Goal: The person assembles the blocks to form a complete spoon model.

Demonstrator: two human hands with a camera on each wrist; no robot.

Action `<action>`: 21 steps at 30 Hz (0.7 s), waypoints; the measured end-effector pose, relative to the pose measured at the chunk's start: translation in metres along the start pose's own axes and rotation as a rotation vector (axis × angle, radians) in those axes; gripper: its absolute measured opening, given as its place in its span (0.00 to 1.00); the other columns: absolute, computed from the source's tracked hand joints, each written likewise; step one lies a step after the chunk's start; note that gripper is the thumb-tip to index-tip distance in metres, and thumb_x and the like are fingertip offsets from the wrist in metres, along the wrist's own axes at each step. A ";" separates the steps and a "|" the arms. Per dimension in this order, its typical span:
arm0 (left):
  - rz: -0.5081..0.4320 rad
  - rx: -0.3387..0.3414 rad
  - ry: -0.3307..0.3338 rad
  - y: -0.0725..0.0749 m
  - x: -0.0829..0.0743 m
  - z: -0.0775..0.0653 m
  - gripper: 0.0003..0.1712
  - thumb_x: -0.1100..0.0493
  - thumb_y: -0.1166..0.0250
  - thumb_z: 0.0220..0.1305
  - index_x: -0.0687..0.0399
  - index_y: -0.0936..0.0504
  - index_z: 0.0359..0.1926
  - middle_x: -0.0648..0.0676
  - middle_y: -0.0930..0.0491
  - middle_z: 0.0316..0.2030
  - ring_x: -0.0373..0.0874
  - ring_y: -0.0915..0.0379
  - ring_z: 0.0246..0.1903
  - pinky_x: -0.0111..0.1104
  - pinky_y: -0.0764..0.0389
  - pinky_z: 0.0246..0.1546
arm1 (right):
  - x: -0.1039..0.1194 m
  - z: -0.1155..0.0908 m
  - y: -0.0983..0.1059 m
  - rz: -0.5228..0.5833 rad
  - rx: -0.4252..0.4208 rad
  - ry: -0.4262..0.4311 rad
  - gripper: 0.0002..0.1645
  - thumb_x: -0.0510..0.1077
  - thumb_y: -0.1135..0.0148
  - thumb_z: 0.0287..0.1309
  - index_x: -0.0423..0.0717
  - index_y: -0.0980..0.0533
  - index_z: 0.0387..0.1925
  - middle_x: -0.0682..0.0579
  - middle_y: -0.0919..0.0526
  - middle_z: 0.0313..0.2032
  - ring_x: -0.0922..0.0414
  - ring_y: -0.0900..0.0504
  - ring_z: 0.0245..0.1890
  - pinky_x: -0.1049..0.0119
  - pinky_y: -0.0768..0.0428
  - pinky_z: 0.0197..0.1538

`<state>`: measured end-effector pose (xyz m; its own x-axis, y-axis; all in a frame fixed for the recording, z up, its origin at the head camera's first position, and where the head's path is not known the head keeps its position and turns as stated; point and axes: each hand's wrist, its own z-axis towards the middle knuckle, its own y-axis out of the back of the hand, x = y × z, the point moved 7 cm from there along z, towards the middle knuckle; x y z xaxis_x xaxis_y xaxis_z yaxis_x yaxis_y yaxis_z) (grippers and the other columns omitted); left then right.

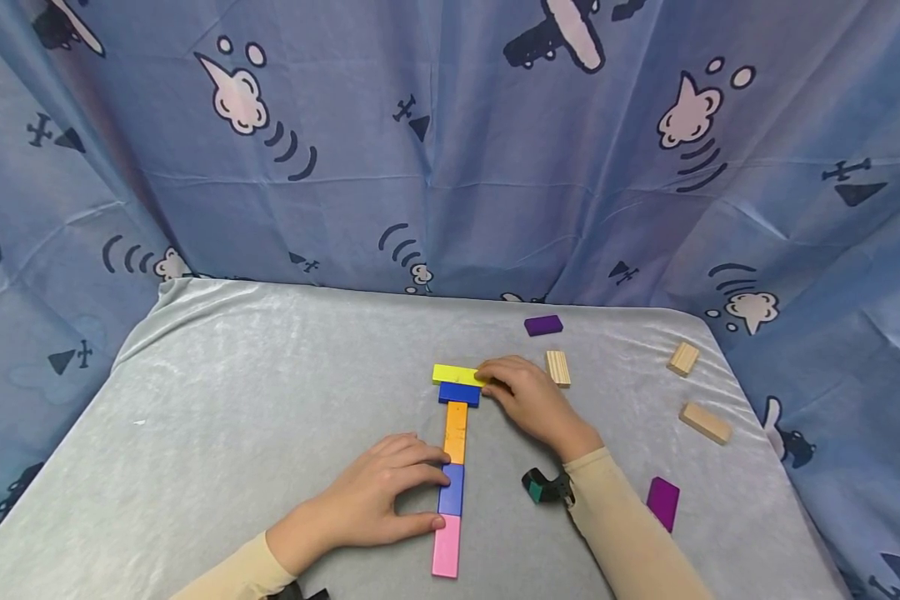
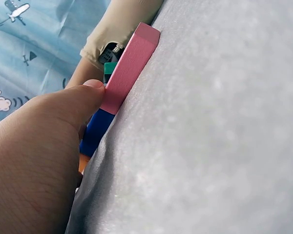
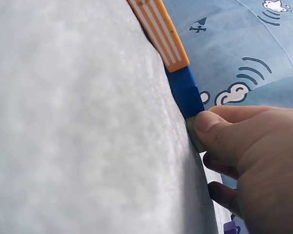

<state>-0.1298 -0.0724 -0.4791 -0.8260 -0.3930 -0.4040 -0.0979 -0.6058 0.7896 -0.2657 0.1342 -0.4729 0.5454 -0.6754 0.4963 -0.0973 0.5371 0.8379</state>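
A column of wooden blocks lies on the cloth in the head view: a pink block (image 1: 446, 550) nearest, then a light blue block (image 1: 452, 492) and an orange block (image 1: 456, 433). Crosswise at its far end lie a dark blue block (image 1: 459, 394) and, beyond that, a yellow block (image 1: 453, 374). My right hand (image 1: 532, 400) pinches the yellow block's right end between thumb and index finger. Along the column's left side, my left hand (image 1: 382, 492) touches the blocks with extended fingertips. Its thumb meets the pink block (image 2: 132, 68) in the left wrist view.
Right of the column lie a purple block (image 1: 543, 325), a striped wooden block (image 1: 558, 368), two plain wooden blocks, one small (image 1: 683, 359) and one longer (image 1: 706, 422), and a magenta block (image 1: 663, 503). A patterned blue curtain (image 1: 345, 167) hangs behind the grey-clothed table (image 1: 255, 375).
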 end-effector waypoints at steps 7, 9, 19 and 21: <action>-0.008 0.013 0.009 -0.001 0.001 0.000 0.21 0.37 0.28 0.72 0.41 0.13 0.58 0.44 0.19 0.65 0.42 0.25 0.62 0.44 0.24 0.68 | 0.001 0.000 0.000 0.000 0.025 -0.003 0.13 0.40 0.29 0.73 0.48 0.12 0.57 0.52 0.11 0.58 0.51 0.16 0.63 0.48 0.21 0.71; -0.008 0.012 0.010 -0.002 0.002 -0.001 0.21 0.38 0.28 0.72 0.41 0.13 0.58 0.44 0.19 0.65 0.42 0.25 0.62 0.44 0.24 0.68 | 0.000 0.000 0.000 0.001 0.030 -0.001 0.13 0.40 0.29 0.74 0.48 0.12 0.57 0.52 0.12 0.58 0.51 0.17 0.63 0.48 0.21 0.71; -0.016 0.020 0.032 -0.003 0.003 -0.002 0.22 0.36 0.27 0.72 0.40 0.13 0.57 0.43 0.19 0.66 0.43 0.25 0.64 0.45 0.25 0.70 | -0.002 0.000 0.006 0.068 0.041 -0.019 0.18 0.40 0.35 0.79 0.45 0.17 0.65 0.48 0.16 0.66 0.45 0.21 0.70 0.43 0.26 0.74; -0.013 0.018 0.029 -0.003 0.003 -0.002 0.22 0.36 0.27 0.72 0.40 0.13 0.57 0.43 0.19 0.66 0.43 0.25 0.64 0.45 0.25 0.70 | -0.004 -0.001 0.013 0.079 0.019 -0.035 0.19 0.40 0.37 0.80 0.44 0.18 0.67 0.47 0.17 0.66 0.45 0.22 0.71 0.42 0.26 0.74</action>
<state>-0.1309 -0.0726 -0.4834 -0.8082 -0.4052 -0.4273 -0.1185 -0.5988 0.7921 -0.2685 0.1445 -0.4646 0.5062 -0.6484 0.5687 -0.1553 0.5801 0.7996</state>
